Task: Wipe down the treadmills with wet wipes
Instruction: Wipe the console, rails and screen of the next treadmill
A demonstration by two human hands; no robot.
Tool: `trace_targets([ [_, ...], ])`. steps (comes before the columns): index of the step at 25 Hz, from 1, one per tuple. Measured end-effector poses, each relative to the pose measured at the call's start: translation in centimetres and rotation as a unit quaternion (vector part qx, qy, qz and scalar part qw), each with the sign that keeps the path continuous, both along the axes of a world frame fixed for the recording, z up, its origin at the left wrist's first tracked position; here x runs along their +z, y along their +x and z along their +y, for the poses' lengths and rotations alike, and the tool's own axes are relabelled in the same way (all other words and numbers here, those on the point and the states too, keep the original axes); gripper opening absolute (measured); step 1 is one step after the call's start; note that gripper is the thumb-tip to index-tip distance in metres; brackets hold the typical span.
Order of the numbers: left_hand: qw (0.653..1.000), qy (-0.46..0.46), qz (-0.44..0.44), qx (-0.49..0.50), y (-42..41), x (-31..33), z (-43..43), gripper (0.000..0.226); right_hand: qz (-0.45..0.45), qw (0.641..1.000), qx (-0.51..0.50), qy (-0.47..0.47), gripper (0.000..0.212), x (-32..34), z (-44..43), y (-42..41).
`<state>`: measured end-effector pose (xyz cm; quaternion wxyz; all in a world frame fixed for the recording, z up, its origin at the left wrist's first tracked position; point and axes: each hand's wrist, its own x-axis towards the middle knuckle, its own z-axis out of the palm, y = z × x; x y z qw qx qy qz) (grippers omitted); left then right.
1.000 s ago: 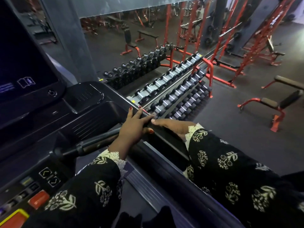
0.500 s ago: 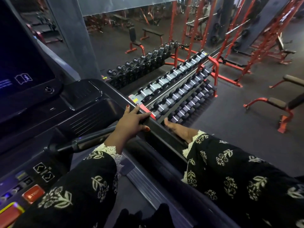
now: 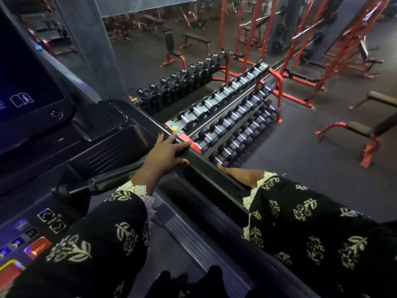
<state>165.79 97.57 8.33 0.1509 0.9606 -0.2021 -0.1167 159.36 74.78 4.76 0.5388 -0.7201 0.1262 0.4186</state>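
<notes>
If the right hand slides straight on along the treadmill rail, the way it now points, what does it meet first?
Probably the left hand, which rests across the same rail just ahead of the right hand. The rail between them looks bare; the right fingers are hidden behind it.

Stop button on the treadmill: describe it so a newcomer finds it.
From the big dark screen, drop to the lower-left key strip. The stop button is the small red key just above the yellow-edged red pad, unlike its black neighbours.
</notes>
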Motion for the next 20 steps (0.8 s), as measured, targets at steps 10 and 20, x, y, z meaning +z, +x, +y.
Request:
trace_targets([
  [10, 0.992, 0.054, 0.036, -0.105, -1.2, -0.5, -1.8, 0.042, 0.02, 0.999, 0.011, -0.035, 0.105, 3.4, -3.3, -4.7],
  [20, 0.986, 0.084, 0.007, -0.146, -4.4, -0.9, -6.2, 0.041, -0.285, 0.913, -0.05, -0.288, 0.037, 4.9, -1.9, -12.0],
])
